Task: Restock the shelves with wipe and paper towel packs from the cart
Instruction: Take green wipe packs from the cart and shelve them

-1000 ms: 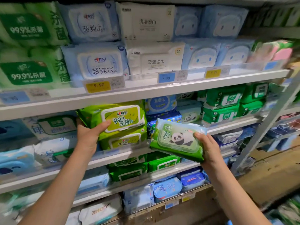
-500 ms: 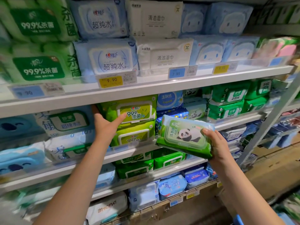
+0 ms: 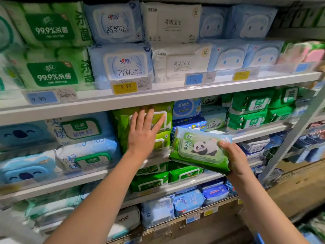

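Fingers (image 3: 224, 144) of right hand (image 3: 236, 160) round end of panda wipe pack (image 3: 198, 148)

Lime pack (image 3: 121, 125) label behind left hand (image 3: 142, 136)

a green panda wipe pack (image 3: 198, 148) with a clear flip lid tilts in front of the middle shelf (image 3: 255, 133), gripped at its right end by the right hand (image 3: 235, 159). two lime-green packs (image 3: 121, 124) sit stacked on that shelf, the flat left hand (image 3: 142, 134) pressing their fronts.
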